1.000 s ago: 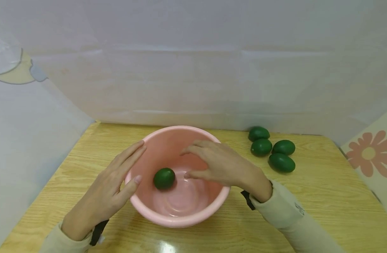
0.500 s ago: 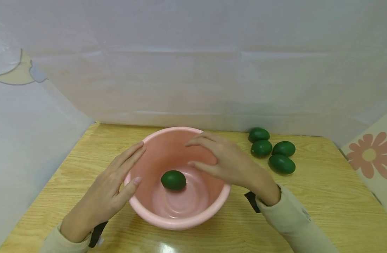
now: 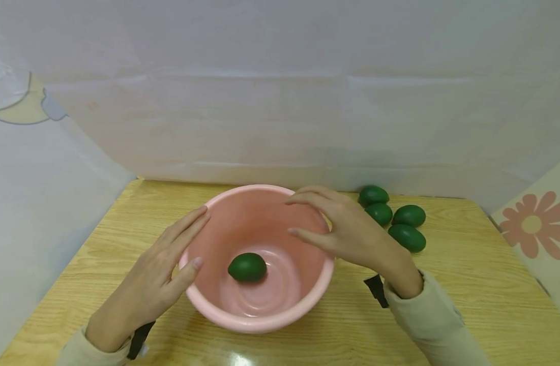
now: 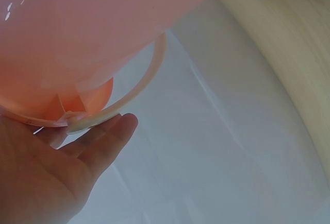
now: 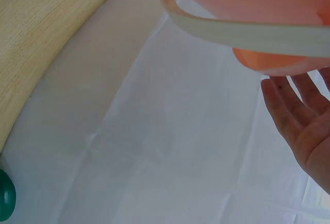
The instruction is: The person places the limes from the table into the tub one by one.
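Note:
A pink plastic bucket (image 3: 257, 325) stands upright in the middle of the table. One smooth dark green oval fruit (image 3: 247, 267), avocado-like, lies on its bottom. My left hand (image 3: 156, 274) rests on the left rim with straight fingers, the thumb over the edge. In the left wrist view the bucket's pale handle (image 4: 152, 72) hangs beside those fingers. My right hand (image 3: 348, 229) hovers over the right rim, thumb and fingers spread apart and holding nothing. In the right wrist view its fingers appear close to the rim; whether they touch cannot be told.
Several more green oval fruits (image 3: 408, 238) lie grouped on the table (image 3: 463, 284) at the back right, one partly hidden by the right hand. A pale sheet (image 3: 261, 122) rises behind the table's back edge. A printed flower (image 3: 531, 224) shows at the right.
My right hand has drawn out of the bucket, up and rightward over the rim. The fruit inside has rolled a little, ending slightly right and nearer. My left hand stays on the rim.

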Motion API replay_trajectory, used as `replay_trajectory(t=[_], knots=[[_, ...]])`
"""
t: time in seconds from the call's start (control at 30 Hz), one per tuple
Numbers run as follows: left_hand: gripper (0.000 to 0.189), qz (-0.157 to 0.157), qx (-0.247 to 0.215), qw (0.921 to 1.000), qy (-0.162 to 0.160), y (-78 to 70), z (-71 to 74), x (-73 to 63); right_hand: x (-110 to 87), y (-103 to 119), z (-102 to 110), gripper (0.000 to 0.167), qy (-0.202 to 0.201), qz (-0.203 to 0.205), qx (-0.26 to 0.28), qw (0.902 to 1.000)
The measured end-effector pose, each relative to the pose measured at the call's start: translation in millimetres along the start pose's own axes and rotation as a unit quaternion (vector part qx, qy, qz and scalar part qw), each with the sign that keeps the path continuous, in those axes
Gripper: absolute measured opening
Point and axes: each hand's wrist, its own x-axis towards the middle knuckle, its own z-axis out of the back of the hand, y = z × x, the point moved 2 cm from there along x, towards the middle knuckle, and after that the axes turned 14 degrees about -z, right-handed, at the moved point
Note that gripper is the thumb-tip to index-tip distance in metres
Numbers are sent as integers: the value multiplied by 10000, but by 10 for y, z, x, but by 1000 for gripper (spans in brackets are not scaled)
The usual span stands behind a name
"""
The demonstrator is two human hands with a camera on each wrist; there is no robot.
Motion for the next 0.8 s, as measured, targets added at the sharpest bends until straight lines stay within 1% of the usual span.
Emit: replay_trajectory(t=[0.13, 0.3, 0.63, 0.8], knots=[[70, 7, -5, 10000, 8, 0, -3, -3, -31, -51, 38, 44, -106, 108, 29, 9999], [68, -39, 56, 10000, -11, 1, -2, -8, -73, -106, 87, 49, -64, 118, 63, 9999], [67, -39, 43, 10000, -24, 1, 3, -6, -191, -231, 164, 49, -253, 93, 24, 9996], [67, -32, 22, 10000, -20, 1, -3, -2, -263, -315, 171, 50, -342, -12, 3, 9994]])
